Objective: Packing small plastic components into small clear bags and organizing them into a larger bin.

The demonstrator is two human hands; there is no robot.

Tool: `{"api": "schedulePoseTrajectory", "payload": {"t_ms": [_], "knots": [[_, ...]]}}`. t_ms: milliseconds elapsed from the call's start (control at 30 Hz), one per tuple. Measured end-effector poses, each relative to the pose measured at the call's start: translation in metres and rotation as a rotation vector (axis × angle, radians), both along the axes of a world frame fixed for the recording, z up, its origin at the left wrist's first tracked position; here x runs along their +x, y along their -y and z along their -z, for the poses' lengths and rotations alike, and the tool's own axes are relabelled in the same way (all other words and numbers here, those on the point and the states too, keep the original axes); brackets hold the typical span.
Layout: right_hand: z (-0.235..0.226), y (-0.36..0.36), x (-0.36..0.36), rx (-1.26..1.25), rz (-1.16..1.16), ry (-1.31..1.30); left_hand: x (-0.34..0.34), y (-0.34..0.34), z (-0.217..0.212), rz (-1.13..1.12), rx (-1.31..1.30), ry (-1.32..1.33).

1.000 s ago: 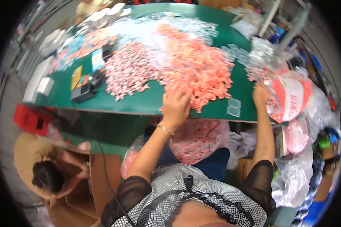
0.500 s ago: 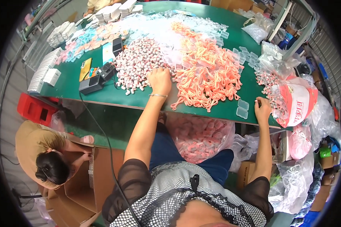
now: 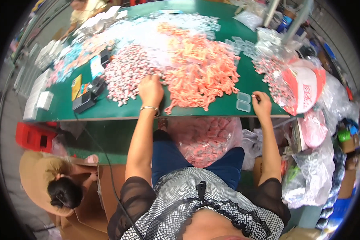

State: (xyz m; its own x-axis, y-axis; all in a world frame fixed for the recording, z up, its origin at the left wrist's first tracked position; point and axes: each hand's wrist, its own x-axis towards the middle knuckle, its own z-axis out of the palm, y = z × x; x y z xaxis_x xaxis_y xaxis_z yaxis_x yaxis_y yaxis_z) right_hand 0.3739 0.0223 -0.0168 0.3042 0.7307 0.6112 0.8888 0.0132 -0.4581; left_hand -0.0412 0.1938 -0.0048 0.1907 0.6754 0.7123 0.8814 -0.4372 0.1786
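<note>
My left hand [image 3: 151,90] rests at the near right edge of a heap of small pink-and-grey pieces [image 3: 126,72]. Its fingers are curled down and their tips are hidden, so what they hold does not show. To its right lies a big pile of bundled orange cords [image 3: 204,76]. My right hand [image 3: 262,105] is near the table's front edge, thumb and fingertips pinched on a tiny piece [image 3: 253,95]. Just left of those fingertips lies a clear plastic case [image 3: 243,105]. More of the small pieces [image 3: 270,76] spill from a red-and-white bag [image 3: 306,86] on the right.
Many clear cases [image 3: 244,46] lie further back on the green table [image 3: 120,112]. Black boxes [image 3: 84,103] and white boxes [image 3: 45,100] stand left. Below the table is a bag of pink pieces [image 3: 204,140]. A person [image 3: 48,180] bends over a cardboard box [image 3: 108,180]; another person [image 3: 86,14] is at the far side.
The whole view has shifted, with the table contents now further left. My right hand has come slightly closer to the clear case. My left hand stays at the heap's edge.
</note>
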Motion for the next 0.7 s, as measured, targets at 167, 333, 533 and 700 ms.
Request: {"api": "schedulePoseTrajectory", "payload": {"t_ms": [167, 333, 533, 700], "knots": [[0.002, -0.002, -0.007, 0.011, 0.017, 0.033, 0.021, 0.044, -0.045, 0.226, -0.138, 0.500], [-0.009, 0.010, -0.018, 0.038, 0.001, -0.149, 0.119, 0.109, -0.045, 0.692, -0.550, 0.667], [-0.024, 0.028, -0.039, -0.043, -0.115, -0.233, 0.209, 0.126, -0.015, 0.797, -0.578, 0.516], [-0.023, 0.031, -0.049, -0.159, -0.009, -0.074, 0.226, 0.125, -0.002, 0.730, -0.413, 0.344]]}}
